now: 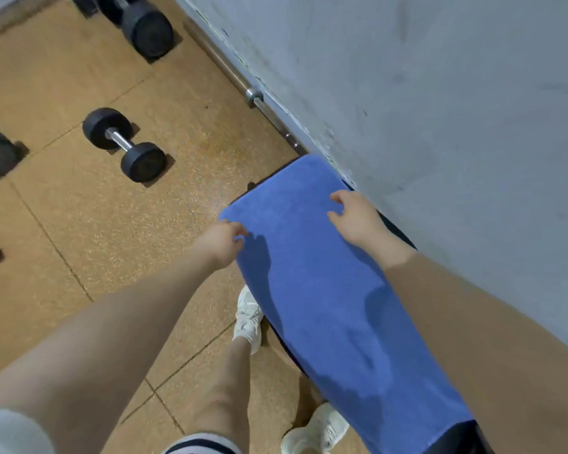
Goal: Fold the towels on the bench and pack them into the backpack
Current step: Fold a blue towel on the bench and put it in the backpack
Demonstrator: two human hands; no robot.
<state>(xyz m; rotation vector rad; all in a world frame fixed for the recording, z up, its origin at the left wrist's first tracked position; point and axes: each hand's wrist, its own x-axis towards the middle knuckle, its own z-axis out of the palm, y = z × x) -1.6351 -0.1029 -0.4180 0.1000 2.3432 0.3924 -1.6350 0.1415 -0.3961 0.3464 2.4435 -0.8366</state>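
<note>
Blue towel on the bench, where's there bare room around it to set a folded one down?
The blue towel covers nearly all the bench; only a dark strip shows by the wall, too narrow. Bare floor lies open between the dumbbell and the towel's left edge. Near the shoes it is crowded. The left hand and right hand occupy the far end.

Bench (394, 224) mostly hidden under towel (325, 290)

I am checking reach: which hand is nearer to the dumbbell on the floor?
Left. The left hand holds the blue towel's edge on the dumbbell's side; the right hand is across the towel, near the wall.
</note>
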